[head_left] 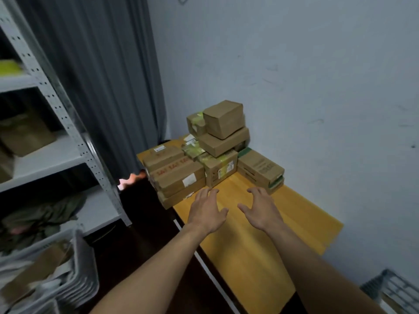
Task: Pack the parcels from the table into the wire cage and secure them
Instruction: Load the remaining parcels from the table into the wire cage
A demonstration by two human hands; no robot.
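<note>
Just beside parcels: curtain, then shelving.

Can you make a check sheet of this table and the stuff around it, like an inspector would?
Surface: yellow wooden table.
Job's things: cardboard parcels stacked at the table's far end; blurred grey wire frame at lower right, perhaps the cage.
Clutter: white crate at lower left, cardboard inside.
Hands: left hand and right hand open, fingers spread, near the parcels, holding nothing.
Cables: nothing seen.
Surroundings: metal shelves left, grey curtain, pale wall.
</note>
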